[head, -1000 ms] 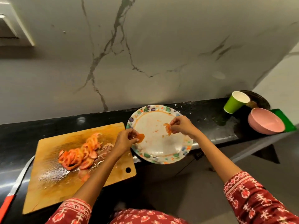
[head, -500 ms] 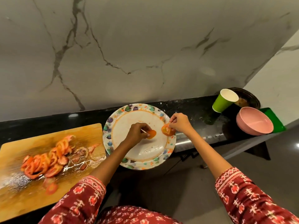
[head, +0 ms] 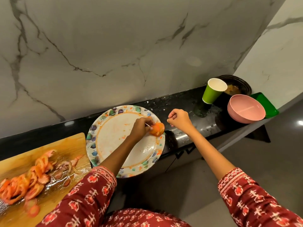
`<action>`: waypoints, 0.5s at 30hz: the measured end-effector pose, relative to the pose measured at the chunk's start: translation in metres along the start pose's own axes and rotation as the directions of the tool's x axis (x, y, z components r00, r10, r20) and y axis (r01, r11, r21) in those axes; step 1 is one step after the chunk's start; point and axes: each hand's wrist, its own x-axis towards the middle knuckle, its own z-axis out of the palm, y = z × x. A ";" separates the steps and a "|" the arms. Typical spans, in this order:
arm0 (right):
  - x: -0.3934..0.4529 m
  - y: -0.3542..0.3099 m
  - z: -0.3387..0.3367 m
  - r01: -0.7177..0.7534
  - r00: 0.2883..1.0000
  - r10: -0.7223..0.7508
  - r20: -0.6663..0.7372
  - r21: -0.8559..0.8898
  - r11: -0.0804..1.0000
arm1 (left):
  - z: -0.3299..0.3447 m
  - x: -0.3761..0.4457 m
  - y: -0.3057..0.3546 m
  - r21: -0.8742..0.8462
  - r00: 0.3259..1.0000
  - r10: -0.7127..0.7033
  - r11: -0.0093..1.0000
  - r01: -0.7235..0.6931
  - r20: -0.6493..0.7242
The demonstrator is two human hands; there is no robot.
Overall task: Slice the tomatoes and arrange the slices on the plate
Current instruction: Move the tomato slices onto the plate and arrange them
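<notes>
A round plate (head: 105, 141) with a leaf-patterned rim lies on the black counter. Two tomato slices (head: 157, 129) overlap at its right rim. My left hand (head: 141, 128) reaches across the plate and pinches the nearer slice with its fingertips. My right hand (head: 179, 119) hovers just right of the plate over the counter, its fingers loosely curled and holding nothing. A heap of tomato slices (head: 29, 179) lies on the wet wooden cutting board (head: 65, 148) at the lower left.
A green paper cup (head: 211, 94), a pink bowl (head: 246, 110), a dark dish (head: 237, 86) and a green tray (head: 265, 104) stand at the counter's right end. A marble wall rises behind the narrow black counter (head: 188, 102). Floor lies below the counter edge.
My right hand has let go of its slice at the plate's right rim and drawn away to the right. My left hand has carried its slice across the plate onto that one.
</notes>
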 end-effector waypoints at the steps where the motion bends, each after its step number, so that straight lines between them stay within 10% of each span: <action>1: 0.000 0.002 0.000 -0.006 1.000 0.006 0.008 0.012 1.000 | 0.002 0.001 0.000 0.010 1.000 0.000 1.000 0.000 -0.012; 15: -0.002 0.016 0.014 0.280 0.918 -0.215 0.333 -0.160 0.947 | 0.018 -0.009 -0.004 0.152 0.999 -0.021 0.988 0.017 0.025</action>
